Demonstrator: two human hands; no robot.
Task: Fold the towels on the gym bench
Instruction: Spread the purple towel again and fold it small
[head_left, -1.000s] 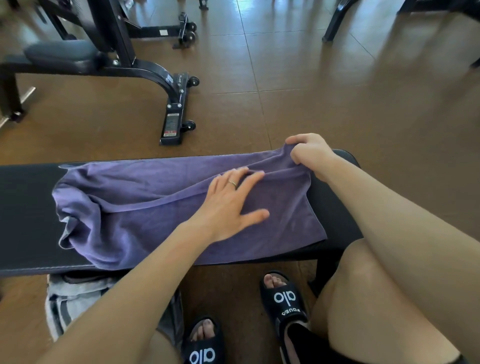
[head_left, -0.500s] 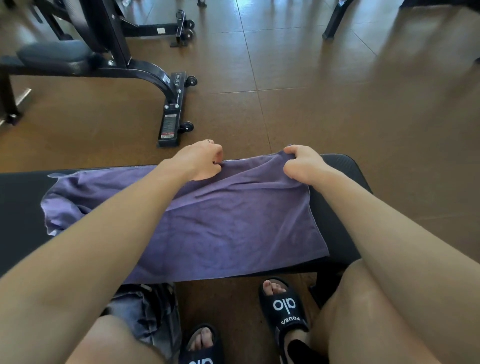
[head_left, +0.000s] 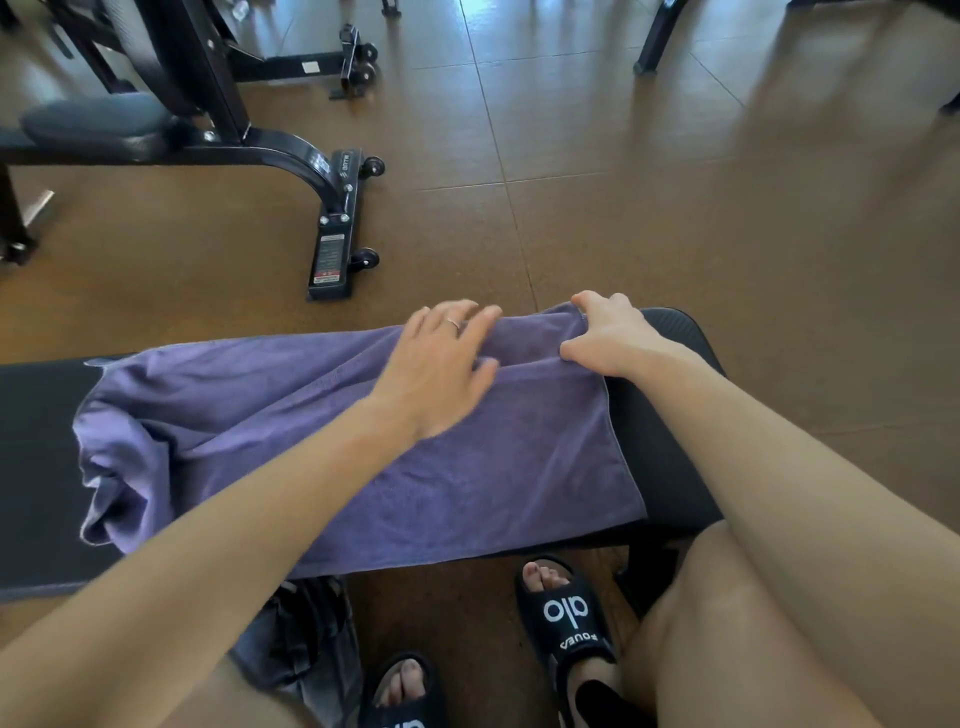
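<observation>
A purple towel (head_left: 498, 467) lies folded lengthwise across the black gym bench (head_left: 41, 467), smooth at its right end and bunched in wrinkles at its left end. My left hand (head_left: 441, 364) lies flat on the towel near its far edge, fingers straight and spread, a ring on one finger. My right hand (head_left: 608, 338) grips the towel's far right corner, fingers curled over the fabric at the bench's far side.
A grey cloth bundle (head_left: 301, 644) lies on the floor under the bench beside my feet in black slides (head_left: 566, 613). Another black bench frame with wheels (head_left: 332, 234) stands on the brown floor beyond, to the left.
My left hand has let go of the towel's far edge and opened flat on the fabric. My right hand has kept its hold on the far right corner.
</observation>
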